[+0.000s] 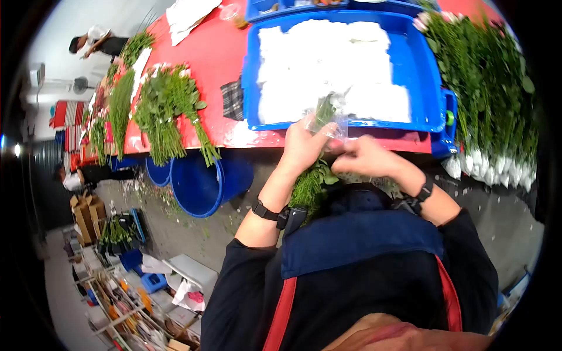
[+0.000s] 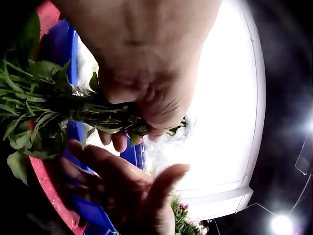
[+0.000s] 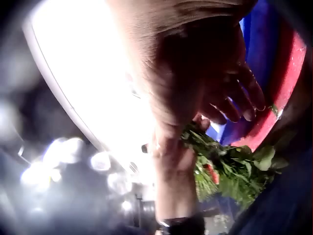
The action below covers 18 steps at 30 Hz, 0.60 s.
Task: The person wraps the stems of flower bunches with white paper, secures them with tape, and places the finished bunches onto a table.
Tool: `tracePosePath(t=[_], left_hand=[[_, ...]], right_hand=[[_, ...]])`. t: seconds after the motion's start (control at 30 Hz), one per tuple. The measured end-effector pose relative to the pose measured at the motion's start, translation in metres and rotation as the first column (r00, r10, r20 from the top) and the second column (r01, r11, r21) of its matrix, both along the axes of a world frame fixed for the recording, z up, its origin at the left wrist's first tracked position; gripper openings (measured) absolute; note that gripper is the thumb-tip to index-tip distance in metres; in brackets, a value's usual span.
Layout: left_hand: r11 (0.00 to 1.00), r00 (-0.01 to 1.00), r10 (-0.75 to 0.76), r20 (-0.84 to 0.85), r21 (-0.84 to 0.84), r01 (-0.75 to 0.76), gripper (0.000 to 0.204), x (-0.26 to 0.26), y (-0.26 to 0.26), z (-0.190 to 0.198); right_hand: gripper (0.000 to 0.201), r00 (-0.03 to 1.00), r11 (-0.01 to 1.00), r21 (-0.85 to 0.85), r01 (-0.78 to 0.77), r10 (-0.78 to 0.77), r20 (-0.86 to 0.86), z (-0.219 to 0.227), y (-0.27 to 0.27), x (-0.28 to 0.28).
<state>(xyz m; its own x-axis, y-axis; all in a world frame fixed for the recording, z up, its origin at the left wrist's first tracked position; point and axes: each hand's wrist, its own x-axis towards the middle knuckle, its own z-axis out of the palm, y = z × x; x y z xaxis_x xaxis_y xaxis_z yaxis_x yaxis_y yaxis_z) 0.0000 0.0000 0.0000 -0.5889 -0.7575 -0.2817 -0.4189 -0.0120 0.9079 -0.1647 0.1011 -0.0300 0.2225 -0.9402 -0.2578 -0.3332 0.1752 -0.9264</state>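
You are gripping a bundle of leafy stems in your left hand, its fingers curling round the stems. Your right hand is hovering just beside it; the left wrist view is showing its fingers extended and slightly spread, the thumb standing apart, pinching nothing. Whether its fingertips are touching the bundle, you cannot tell. The leafy end is hanging towards your body, below the near edge of the red table, while the cut ends, with clear plastic about them, are pointing over the near edge of the blue tray.

That tray is lying along the table's near edge, with white padding covering much of its floor. Left of it a dark checked cloth is lying, and farther left green bunches are sticking their stems out past the near edge, with blue buckets standing below. On the right, beside the tray, a large heap of flowers is resting, its white-wrapped stem ends facing your side. Beyond the tray's far edge a blue compartment tray is sitting. Past the table's left end, a person is standing.
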Motion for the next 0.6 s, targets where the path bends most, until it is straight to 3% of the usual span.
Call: tracePosePath(t=[0.03,0.07,0.1,0.17,0.2,0.23,0.3,0.33,0.37,0.4,0.43,0.47,0.5,0.57,0.6], left_hand=[[1.0,1.0,0.012,-0.012,-0.005,-0.012,0.024,0.001,-0.003,0.003],[1.0,0.999,0.023,-0.023,-0.006,-0.023,0.021,0.001,-0.005,0.004],[0.999,0.999,-0.02,-0.044,-0.037,0.018,0.025,-0.056,0.043,-0.007],[0.984,0.994,-0.105,0.03,-0.144,0.108,0.036,-0.075,0.059,-0.018],[0.986,0.985,-0.152,0.077,-0.05,0.156,0.046,-0.083,0.067,-0.011],[0.989,0.99,-0.141,0.01,0.049,0.141,0.049,-0.09,0.072,-0.011],[0.961,0.99,-0.086,-0.115,0.253,0.112,0.056,-0.098,0.076,-0.009],[0.906,0.953,-0.085,-0.292,0.376,0.196,0.038,-0.102,0.079,-0.005],[0.889,0.956,-0.126,-0.266,0.398,0.228,0.036,-0.111,0.086,-0.001],[0.869,0.956,-0.17,-0.238,0.421,0.259,0.034,-0.12,0.093,0.001],[0.846,0.953,-0.215,-0.213,0.448,0.291,0.033,-0.128,0.1,0.001],[0.944,0.98,-0.197,-0.005,0.268,0.191,0.028,-0.138,0.111,-0.007],[0.957,0.978,-0.206,0.021,0.212,0.197,0.027,-0.144,0.118,-0.01],[0.971,0.972,-0.226,0.069,0.099,0.219,0.027,-0.154,0.127,-0.019],[0.971,0.971,-0.24,-0.009,-0.015,0.24,0.028,-0.154,0.133,-0.04]], right_hand=[[0.053,0.992,0.98,0.172,0.104,-0.116,0.059,0.007,0.001,-0.004],[0.051,0.803,0.88,0.277,0.385,-0.468,0.369,0.013,0.003,0.005],[0.047,0.683,0.806,0.281,0.521,-0.591,0.43,0.02,0.048,-0.046],[0.038,0.635,0.774,0.371,0.513,-0.634,0.442,0.023,0.056,-0.051],[0.031,0.674,0.814,0.267,0.516,-0.578,0.461,0.011,0.063,-0.055],[0.027,0.66,0.785,0.215,0.581,-0.609,0.44,0.003,0.073,-0.06],[0.022,0.737,0.752,-0.044,0.658,-0.63,0.246,-0.012,0.089,-0.074],[0.02,0.755,0.713,-0.31,0.63,-0.656,0.025,-0.015,0.097,-0.078],[0.018,0.696,0.664,-0.544,0.514,-0.693,-0.189,-0.017,0.102,-0.079],[0.016,0.672,0.679,-0.601,0.422,-0.679,-0.296,-0.018,0.108,-0.075],[0.015,0.696,0.782,-0.446,0.435,-0.606,-0.385,0.0,0.113,-0.07],[0.013,0.727,0.841,-0.426,0.334,-0.517,-0.451,0.0,0.116,-0.074],[0.012,0.746,0.89,-0.394,0.228,-0.42,-0.517,-0.001,0.12,-0.08],[0.017,0.803,0.889,-0.326,0.323,-0.439,-0.403,-0.028,0.134,-0.081],[0.02,0.848,0.931,-0.226,0.288,-0.357,-0.392,-0.024,0.143,-0.091]])
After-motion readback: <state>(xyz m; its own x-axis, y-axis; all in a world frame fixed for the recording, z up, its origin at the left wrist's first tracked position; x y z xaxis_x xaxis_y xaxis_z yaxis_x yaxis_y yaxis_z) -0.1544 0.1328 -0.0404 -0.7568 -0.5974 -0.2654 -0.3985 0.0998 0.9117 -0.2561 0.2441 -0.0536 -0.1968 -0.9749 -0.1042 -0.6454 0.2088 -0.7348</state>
